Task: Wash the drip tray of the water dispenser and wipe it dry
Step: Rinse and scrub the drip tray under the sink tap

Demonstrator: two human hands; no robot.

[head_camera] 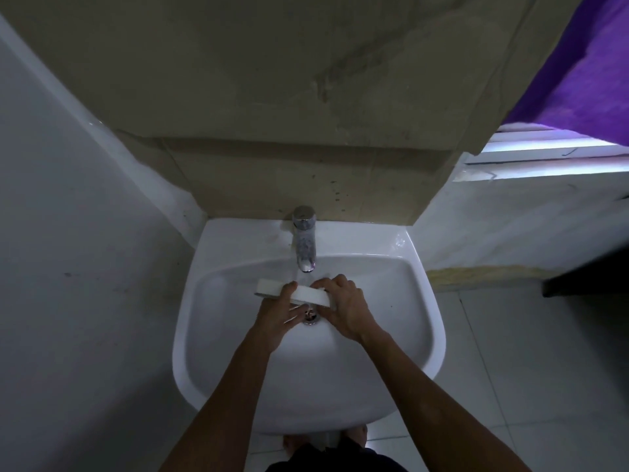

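at the bottom edge, a dark garment and the toes of bare feet show on the pale tiled floor, just below the front rim of a white sink. two bare forearms reach up over the basin. the left hand lies under the left part of the white drip tray, thumb pressed on the tray's top edge and the fingers spread beneath it, so it grips the tray from below. the right hand closes over the tray's right end, fingers curled across the far edge, knuckles up. the tray is held level, a long narrow piece, above the drain in the middle of the basin, not touching the bowl. a thin stream of water falls from the chrome tap onto the tray between the two hands. the tap stands on the sink's back ledge, against a beige stained wall. grey walls flank it. at the upper right hangs a purple cloth above a bright louvred window, and a dark ledge juts in at the right edge.
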